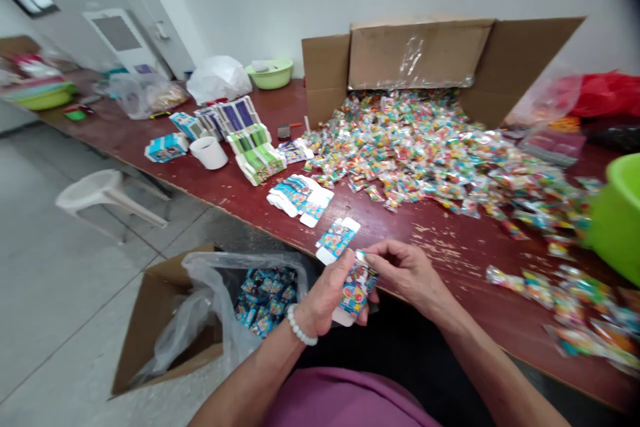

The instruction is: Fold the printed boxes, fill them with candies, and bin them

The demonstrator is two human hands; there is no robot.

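Observation:
My left hand (327, 297), a pale bead bracelet at its wrist, is closed round a small blue printed carton (356, 288). A white flap sticks out at the carton's lower end. At its upper end, the thumb and fingers of my right hand (407, 273) pinch the top flap. Just beyond my hands, one flat blue carton (338, 238) lies at the table edge, with a fanned stack of flat cartons (295, 195) behind it. A large heap of small clear packets with colourful contents (400, 140) covers the table ahead; several loose packets (570, 307) lie at the right.
An open cardboard box (423, 57) backs the heap. On the floor at left, a plastic-lined box (165, 320) holds many filled blue cartons (267, 297). A white stool (107, 197), green basin (620, 213), white tape roll (209, 153) and green carton stacks (257, 153) stand around.

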